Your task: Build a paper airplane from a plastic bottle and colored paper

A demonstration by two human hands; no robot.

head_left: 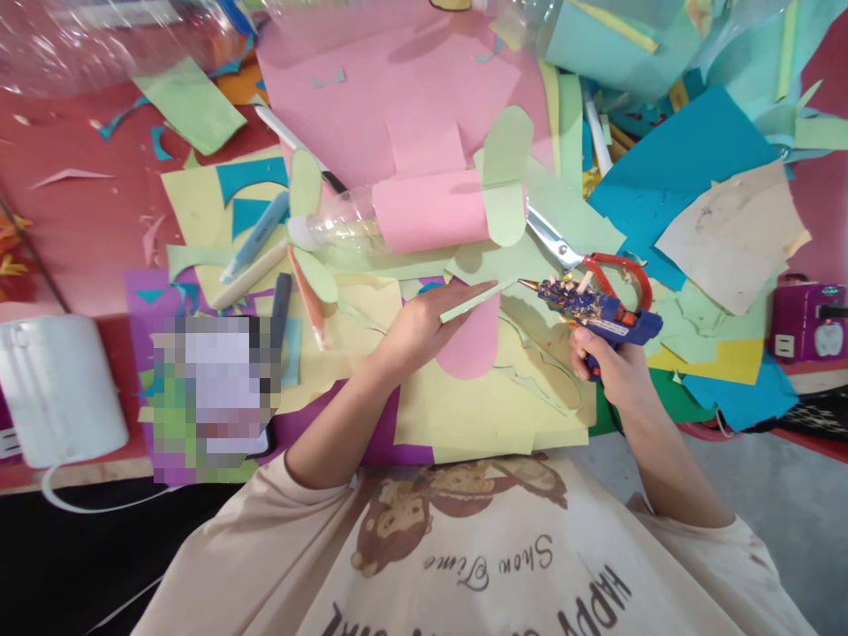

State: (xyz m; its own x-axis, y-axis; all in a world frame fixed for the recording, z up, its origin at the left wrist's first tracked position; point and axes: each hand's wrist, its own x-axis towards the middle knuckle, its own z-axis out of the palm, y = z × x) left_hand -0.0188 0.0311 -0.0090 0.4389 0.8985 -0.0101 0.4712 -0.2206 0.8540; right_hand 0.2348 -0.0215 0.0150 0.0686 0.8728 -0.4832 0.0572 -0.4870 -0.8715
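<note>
My right hand point(606, 358) is closed round the handle of a blue hot glue gun point(606, 314), whose nozzle points left. In my left hand point(424, 327) is a pale green paper piece point(473, 302), seen nearly edge-on, its far end by the nozzle tip. Beyond my hands lies a clear plastic bottle point(348, 219) on its side, wrapped in pink paper point(430, 210), with green paper shapes point(507, 177) at its right end. Below the held piece, a rounded pink paper shape point(470, 340) rests on yellow paper point(424, 411). Red-handled scissors point(596, 265) lie behind the glue gun.
Paper sheets and scraps cover the red table. Markers point(255, 237) lie left of the bottle. A white pouch point(63, 389) sits at far left, beside a blurred-out patch point(212, 397). Blue paper point(695, 177) and a purple box point(808, 322) are on the right.
</note>
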